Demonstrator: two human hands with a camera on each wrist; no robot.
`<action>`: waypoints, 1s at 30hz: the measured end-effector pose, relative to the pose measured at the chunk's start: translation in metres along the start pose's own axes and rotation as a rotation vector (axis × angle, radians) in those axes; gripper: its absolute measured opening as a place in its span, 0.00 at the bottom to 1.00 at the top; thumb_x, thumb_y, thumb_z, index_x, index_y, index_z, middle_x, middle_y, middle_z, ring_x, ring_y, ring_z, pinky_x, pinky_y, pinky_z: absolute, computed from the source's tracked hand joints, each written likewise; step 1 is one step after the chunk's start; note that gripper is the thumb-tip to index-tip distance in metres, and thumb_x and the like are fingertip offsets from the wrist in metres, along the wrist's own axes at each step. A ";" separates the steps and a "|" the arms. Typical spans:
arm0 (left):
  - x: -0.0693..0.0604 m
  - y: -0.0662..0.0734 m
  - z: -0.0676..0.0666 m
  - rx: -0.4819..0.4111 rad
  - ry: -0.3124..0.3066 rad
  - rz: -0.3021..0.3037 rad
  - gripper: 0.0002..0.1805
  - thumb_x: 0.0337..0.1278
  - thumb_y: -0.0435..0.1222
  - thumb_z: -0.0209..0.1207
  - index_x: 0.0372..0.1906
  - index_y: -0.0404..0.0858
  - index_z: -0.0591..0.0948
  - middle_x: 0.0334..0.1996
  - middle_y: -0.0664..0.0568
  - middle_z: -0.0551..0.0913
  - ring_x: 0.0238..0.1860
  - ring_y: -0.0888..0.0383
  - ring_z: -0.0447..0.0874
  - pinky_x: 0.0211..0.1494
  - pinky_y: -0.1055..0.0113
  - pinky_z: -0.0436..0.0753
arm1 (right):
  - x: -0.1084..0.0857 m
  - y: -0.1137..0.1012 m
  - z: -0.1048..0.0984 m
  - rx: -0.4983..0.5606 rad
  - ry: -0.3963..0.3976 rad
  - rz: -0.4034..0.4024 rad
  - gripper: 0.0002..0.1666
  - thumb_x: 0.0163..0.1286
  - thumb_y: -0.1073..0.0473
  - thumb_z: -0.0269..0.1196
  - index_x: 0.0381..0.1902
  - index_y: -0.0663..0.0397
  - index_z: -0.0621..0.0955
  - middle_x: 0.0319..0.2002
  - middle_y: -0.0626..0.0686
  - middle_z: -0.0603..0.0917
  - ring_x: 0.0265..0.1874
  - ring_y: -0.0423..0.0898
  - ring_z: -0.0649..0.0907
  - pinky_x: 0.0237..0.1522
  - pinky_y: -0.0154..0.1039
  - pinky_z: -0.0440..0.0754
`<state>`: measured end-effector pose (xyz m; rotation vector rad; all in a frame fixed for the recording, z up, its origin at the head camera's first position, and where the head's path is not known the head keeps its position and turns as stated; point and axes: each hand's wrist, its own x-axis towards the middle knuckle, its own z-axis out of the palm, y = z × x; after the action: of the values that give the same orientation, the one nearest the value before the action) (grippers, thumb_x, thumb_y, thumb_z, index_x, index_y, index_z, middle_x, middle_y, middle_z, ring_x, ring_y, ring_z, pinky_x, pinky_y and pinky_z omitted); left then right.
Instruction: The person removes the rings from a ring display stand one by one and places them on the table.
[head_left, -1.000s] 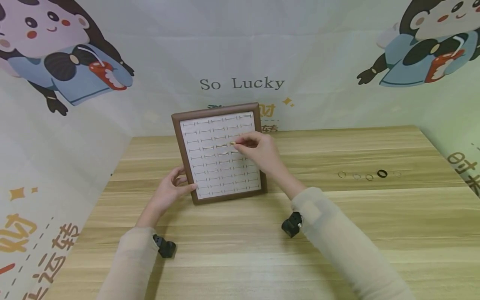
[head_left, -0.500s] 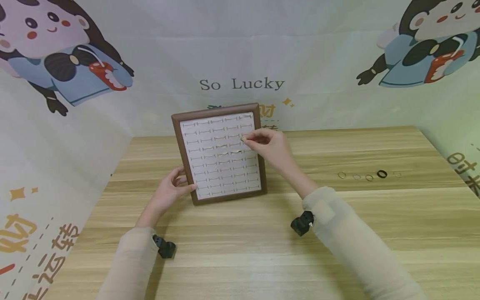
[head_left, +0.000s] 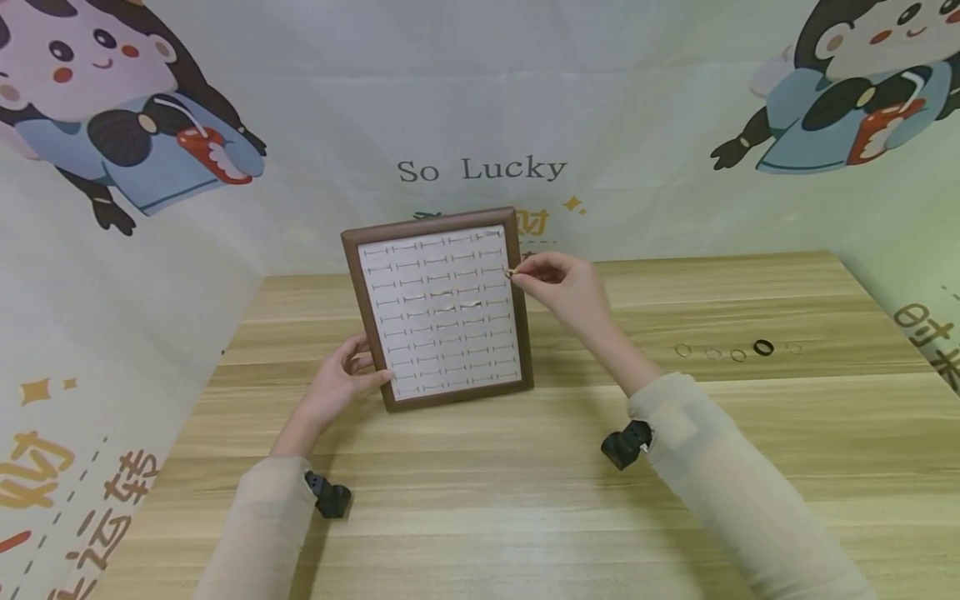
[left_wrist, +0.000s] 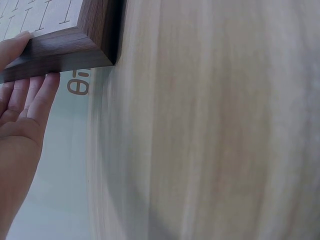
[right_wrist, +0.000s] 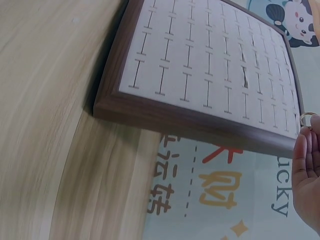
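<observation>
A ring display board (head_left: 442, 333) with a brown wooden frame and a white slotted face leans upright on the table. My left hand (head_left: 341, 379) holds its lower left edge, thumb on the front and fingers behind, as the left wrist view also shows. Between thumb and fingertips my right hand (head_left: 570, 292) pinches a gold ring (right_wrist: 306, 119), just in front of the board's upper right edge. In the middle rows, several slots look parted, some with a golden tint; whether rings sit in them is too small to tell.
On the right of the wooden table (head_left: 480, 500) lie several rings in a row, among them a thick black ring (head_left: 763, 347) and a thin gold ring (head_left: 682, 350). A printed backdrop (head_left: 480, 108) rises behind the table and along both sides.
My right hand has drawn the gold ring away from the slots in the board's middle, rightward and slightly up to its right edge. The left hand and the board keep their place.
</observation>
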<state>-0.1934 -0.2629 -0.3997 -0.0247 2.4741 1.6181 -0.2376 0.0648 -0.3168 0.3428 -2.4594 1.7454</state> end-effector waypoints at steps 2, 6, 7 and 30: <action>0.000 0.000 0.000 0.001 0.002 0.001 0.42 0.70 0.32 0.63 0.81 0.30 0.56 0.78 0.33 0.63 0.78 0.36 0.65 0.78 0.46 0.70 | 0.000 0.000 -0.003 0.003 0.004 0.009 0.12 0.71 0.65 0.69 0.47 0.70 0.86 0.50 0.66 0.89 0.34 0.34 0.81 0.38 0.23 0.78; 0.000 -0.001 0.000 0.005 0.002 -0.001 0.43 0.70 0.32 0.63 0.82 0.30 0.55 0.78 0.33 0.63 0.78 0.36 0.65 0.79 0.45 0.70 | -0.001 0.003 -0.008 -0.002 0.012 -0.002 0.12 0.71 0.65 0.69 0.47 0.70 0.86 0.49 0.67 0.89 0.33 0.32 0.81 0.38 0.23 0.79; 0.000 -0.001 0.000 0.004 0.002 -0.002 0.43 0.70 0.32 0.63 0.82 0.30 0.55 0.78 0.33 0.63 0.78 0.36 0.65 0.79 0.45 0.69 | -0.001 0.003 -0.009 -0.004 0.015 -0.004 0.12 0.72 0.65 0.69 0.47 0.70 0.86 0.49 0.67 0.89 0.33 0.32 0.81 0.38 0.23 0.79; -0.001 0.000 -0.001 0.008 0.004 -0.007 0.43 0.70 0.33 0.64 0.82 0.31 0.55 0.78 0.33 0.63 0.78 0.36 0.64 0.79 0.44 0.68 | -0.009 0.020 -0.047 -0.004 0.069 0.016 0.15 0.74 0.61 0.67 0.49 0.70 0.86 0.34 0.37 0.86 0.34 0.27 0.82 0.40 0.24 0.79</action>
<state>-0.1927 -0.2641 -0.3995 -0.0355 2.4801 1.6074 -0.2354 0.1167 -0.3215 0.2584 -2.4235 1.7285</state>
